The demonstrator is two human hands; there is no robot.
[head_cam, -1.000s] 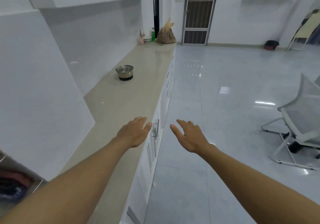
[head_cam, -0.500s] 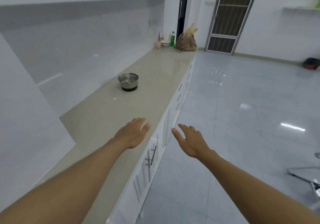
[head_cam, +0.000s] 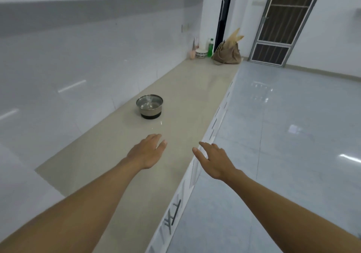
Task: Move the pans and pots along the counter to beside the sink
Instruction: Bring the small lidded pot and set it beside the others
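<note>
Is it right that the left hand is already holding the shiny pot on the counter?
No. The head view shows the left hand open and empty, apart from the pot. The pot does sit on the counter, and the right hand is empty too.

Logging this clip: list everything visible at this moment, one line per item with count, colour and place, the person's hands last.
pot: 1, steel with dark base and glass lid, mid-counter, nearer the wall
counter: 1, beige, running along the left wall
brown bag: 1, tan, far end of the counter
green bottle: 1, green, far end, left of the bag
white bowl: 1, white, far end, left of the bottle
cabinet drawers: several, white with metal handles, under the counter
door: 1, dark with metal frame, far wall
left hand: 1, open, empty, over the counter
right hand: 1, open, empty, past the counter edge
</note>
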